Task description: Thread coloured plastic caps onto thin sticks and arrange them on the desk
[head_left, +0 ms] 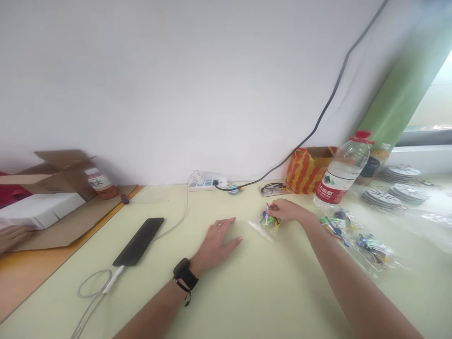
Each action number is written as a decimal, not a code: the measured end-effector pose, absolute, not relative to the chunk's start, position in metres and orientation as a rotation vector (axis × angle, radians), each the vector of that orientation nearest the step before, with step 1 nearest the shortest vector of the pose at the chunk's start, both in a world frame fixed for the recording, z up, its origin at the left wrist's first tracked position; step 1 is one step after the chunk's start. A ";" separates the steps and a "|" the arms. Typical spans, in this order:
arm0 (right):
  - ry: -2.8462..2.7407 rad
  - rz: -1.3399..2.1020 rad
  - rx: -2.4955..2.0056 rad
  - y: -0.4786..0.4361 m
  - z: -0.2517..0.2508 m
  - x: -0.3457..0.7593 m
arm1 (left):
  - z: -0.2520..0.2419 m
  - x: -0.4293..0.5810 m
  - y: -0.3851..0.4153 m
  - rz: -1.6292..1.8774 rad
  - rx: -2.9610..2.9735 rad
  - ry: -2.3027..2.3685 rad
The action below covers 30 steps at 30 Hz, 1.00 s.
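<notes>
My left hand (218,242) lies palm down on the pale green table (247,292), fingers stretched out and thumb apart, holding nothing. A black watch circles that wrist. Further right, my right hand (285,210) pinches a clear plastic bag of small colourful parts (270,220) with blue, green, red and white pieces; what exactly the parts are is too small to tell. A clear strip of the bag stretches toward my left hand. To the right of my right forearm lie more bags of colourful parts (374,248), beside another bag with a blue piece (337,228).
A phone (139,242) with a white cable lies at left. By the wall are a power strip (208,182), glasses (273,189), a striped bag (306,172) and a large water bottle (342,170). Stacked discs (381,198) stand right. Another person's hand (14,237) rests near a cardboard box (67,172).
</notes>
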State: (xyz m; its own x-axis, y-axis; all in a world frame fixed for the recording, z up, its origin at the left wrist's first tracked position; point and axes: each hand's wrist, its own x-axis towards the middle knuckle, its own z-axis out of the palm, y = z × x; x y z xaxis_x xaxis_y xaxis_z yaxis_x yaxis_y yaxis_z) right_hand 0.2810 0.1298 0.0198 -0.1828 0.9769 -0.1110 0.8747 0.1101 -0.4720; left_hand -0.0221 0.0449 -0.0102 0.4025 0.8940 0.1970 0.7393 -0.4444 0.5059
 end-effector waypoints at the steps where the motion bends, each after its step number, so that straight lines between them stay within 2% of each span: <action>1: -2.189 0.697 -1.804 0.129 0.019 0.273 | -0.009 -0.022 0.044 0.643 2.312 1.416; 9: -2.381 1.046 -1.358 0.105 0.019 0.210 | -0.013 -0.028 0.046 0.750 2.136 1.355; 15: -2.278 1.095 -1.142 0.094 0.028 0.193 | -0.016 -0.026 0.053 0.910 1.876 1.192; 22: -2.148 0.936 -0.820 0.072 0.077 0.188 | -0.009 -0.037 0.061 0.973 1.734 0.779; 30: -2.057 0.609 -0.768 0.059 0.101 0.193 | -0.002 -0.032 0.052 0.856 1.731 0.857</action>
